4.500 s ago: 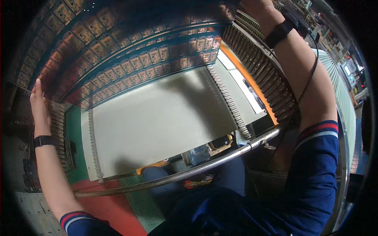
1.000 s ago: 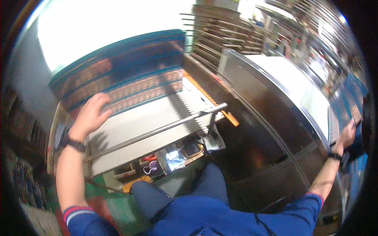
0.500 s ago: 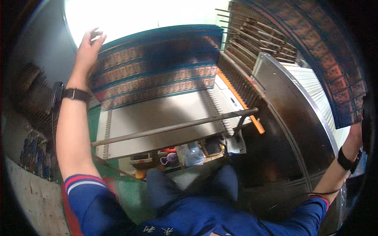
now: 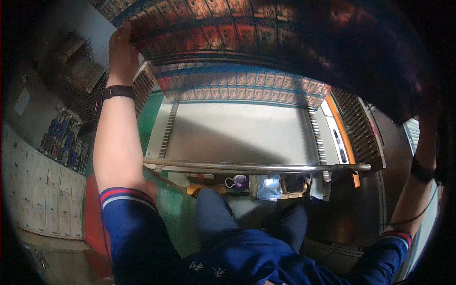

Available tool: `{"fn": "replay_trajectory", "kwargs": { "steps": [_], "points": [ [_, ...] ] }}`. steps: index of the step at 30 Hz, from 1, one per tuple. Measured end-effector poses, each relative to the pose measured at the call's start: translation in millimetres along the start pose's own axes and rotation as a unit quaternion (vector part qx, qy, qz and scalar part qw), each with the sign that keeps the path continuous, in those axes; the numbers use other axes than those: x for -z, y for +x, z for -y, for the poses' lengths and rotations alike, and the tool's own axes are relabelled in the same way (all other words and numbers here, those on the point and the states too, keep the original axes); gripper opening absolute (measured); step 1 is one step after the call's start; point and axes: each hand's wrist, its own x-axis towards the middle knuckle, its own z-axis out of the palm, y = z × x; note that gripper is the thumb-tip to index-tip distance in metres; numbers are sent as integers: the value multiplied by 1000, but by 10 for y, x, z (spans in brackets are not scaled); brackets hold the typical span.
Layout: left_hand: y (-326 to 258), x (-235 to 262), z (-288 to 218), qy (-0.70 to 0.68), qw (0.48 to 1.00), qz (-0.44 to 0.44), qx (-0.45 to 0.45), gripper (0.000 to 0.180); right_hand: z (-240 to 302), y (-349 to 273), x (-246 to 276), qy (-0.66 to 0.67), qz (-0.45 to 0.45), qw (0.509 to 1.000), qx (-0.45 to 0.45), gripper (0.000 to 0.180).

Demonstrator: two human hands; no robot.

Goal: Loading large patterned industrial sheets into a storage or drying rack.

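panel (image 4: 266, 31), dark with blue edges and rows of copper-toned cells, is held raised across the top of the frame, its right half sunk in shadow. below it, a pale table (image 4: 228, 142) is seen at the centre, partly shaded. lockers (image 4: 45, 194) are ranged at lower left. above the table, a stack (image 4: 242, 85) of similar panels is partly covered. a metal rail (image 4: 256, 167) is stretched across the table's near edge. the table is flanked by two toothed strips (image 4: 319, 142), and an orange bar (image 4: 343, 129) is set farther right. the panel's left edge is grasped by the left hand (image 4: 123, 52) at upper left; at far right, its end is met by the right hand (image 4: 427, 121), whose closure cannot be told for shadow. below the rail, a pale blue packet (image 4: 268, 187) and a purple item (image 4: 239, 182) are placed near each other. a pen (image 4: 338, 141) is laid beside the orange bar.
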Motion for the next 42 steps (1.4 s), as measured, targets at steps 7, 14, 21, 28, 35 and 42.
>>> {"fn": "replay_trajectory", "kwargs": {
  "steps": [7,14,21,28,35,42],
  "points": [
    [-46,71,102,-72,992,-93,44,41,927,38,-1713,154,105,965,185,41],
    [-123,25,188,-36,992,-102,66,60,750,169,-2019,289,117,950,-33,40],
    [12,191,359,-28,995,-42,81,54,832,211,-2202,397,150,903,-69,41],
    [-86,450,318,144,980,-38,131,40,1961,-485,-2419,503,73,852,-128,22],
    [-88,83,301,119,976,-106,146,44,1354,-100,-2383,539,107,835,-31,22],
    [-97,50,330,174,970,-130,110,40,1185,-126,-2496,512,91,854,-17,26]
  ]
}}
